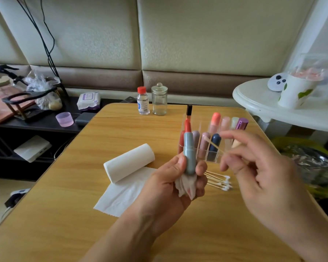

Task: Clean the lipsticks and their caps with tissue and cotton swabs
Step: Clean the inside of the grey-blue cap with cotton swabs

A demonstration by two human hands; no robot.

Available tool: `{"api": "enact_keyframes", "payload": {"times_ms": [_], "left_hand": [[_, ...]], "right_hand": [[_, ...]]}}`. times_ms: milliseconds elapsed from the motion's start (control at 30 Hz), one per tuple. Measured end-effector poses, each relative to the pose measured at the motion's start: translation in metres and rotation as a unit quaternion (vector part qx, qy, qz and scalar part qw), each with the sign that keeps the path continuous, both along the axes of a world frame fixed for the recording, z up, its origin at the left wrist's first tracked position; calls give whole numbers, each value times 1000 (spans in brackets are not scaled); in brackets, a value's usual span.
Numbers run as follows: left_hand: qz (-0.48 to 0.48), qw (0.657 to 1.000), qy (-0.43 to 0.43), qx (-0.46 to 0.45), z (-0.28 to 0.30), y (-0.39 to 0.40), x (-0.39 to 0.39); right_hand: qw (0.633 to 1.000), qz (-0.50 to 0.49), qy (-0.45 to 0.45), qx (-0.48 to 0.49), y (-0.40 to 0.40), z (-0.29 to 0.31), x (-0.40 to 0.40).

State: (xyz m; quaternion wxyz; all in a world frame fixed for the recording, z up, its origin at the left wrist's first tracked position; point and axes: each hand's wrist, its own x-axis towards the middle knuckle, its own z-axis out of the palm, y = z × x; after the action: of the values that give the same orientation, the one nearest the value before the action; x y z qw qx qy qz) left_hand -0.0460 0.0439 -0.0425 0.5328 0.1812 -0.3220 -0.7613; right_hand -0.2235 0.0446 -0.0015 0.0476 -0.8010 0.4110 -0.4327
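Hidden: my left hand (pixel 170 178) covers the base of the lipstick (pixel 189 148); the wad of tissue (pixel 186 186) shows only below my fingers. My right hand (pixel 254 167) is blurred, so I cannot make out the swab's (pixel 215 145) far tip.
Left hand: curled round the grey lipstick, upright, red bullet exposed at 12 o'clock, tissue bunched in the same grip.
Right hand: pinches one swab, which slants toward 10 o'clock, its tip near the lipstick, not touching as far as I see.
Cut off: both forearms run out at 6 o'clock; the table's (pixel 83 214) near corners too.
Edges: the bottle (pixel 143 101) and jar (pixel 159 100) stand at the table's far edge, 12 o'clock. Bare wood lies at 7 o'clock of my left hand.
Roll: the tissue roll (pixel 129 162) lies at 9 o'clock of my left hand, one sheet trailing toward me.
Organiser: the clear organiser (pixel 206 157) at 1 o'clock holds upright lipsticks in several colours; I can't count them behind my hands.
Loose swabs: a pile (pixel 220 181) lies flat between my hands, just in front of the organiser.
Jar: looks empty, lid on.
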Motion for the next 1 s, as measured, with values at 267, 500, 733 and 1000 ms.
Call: {"api": "enact_keyframes", "payload": {"times_ms": [267, 500, 733, 1000], "left_hand": [[-73, 995, 60, 28, 0, 2, -5], [-60, 998, 22, 28, -2, 3, -7], [-24, 999, -46, 4, -3, 4, -11], [-52, 998, -21, 0, -4, 4, -9]], "right_hand": [[995, -1, -97, 32, -1, -26, 3], [996, 19, -83, 22, 2, -24, 4], [998, 34, -59, 9, 5, -23, 6], [996, -8, -88, -12, 6, -26, 0]]}}
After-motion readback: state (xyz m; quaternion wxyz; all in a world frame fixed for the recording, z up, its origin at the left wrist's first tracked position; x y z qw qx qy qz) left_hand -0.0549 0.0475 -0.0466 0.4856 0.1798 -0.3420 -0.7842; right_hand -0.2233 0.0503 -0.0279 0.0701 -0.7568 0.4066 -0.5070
